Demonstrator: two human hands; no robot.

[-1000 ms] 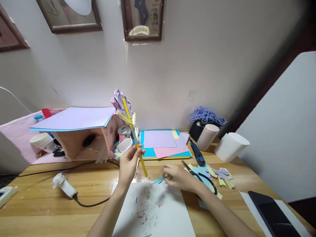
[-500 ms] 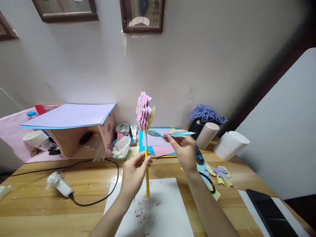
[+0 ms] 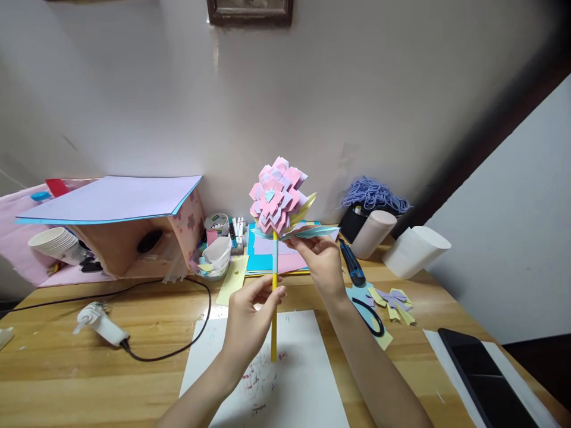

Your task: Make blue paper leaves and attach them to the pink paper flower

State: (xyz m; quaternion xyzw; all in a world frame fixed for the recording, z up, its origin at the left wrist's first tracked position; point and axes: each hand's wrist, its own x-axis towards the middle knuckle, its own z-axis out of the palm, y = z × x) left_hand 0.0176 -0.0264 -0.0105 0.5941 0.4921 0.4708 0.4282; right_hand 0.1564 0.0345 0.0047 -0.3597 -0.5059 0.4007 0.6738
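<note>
A layered pink and lilac paper flower (image 3: 281, 199) with a small blue centre stands upright on a yellow and pale blue stem (image 3: 274, 324). My left hand (image 3: 252, 312) is closed round the middle of that stem. Just under the bloom, my right hand (image 3: 319, 258) pinches a folded light-blue paper leaf (image 3: 319, 231), which reaches out sideways behind the stem. Whether the leaf touches the stem is hidden by the flower. A yellow-green leaf (image 3: 304, 209) sticks up at the bloom's right.
White paper with coloured marks (image 3: 307, 368) lies below my hands. At left are a glue gun (image 3: 104, 326), its cord, and a lilac-topped box (image 3: 125, 199). A utility knife (image 3: 352, 264), paper scraps (image 3: 395, 303), white cups (image 3: 417, 252) and a phone (image 3: 484, 377) are at right.
The flower has turned from side-on to face me and moved slightly right. The blue leaf has come in behind the stem, with my right hand moving slightly left. The view has tilted down.
</note>
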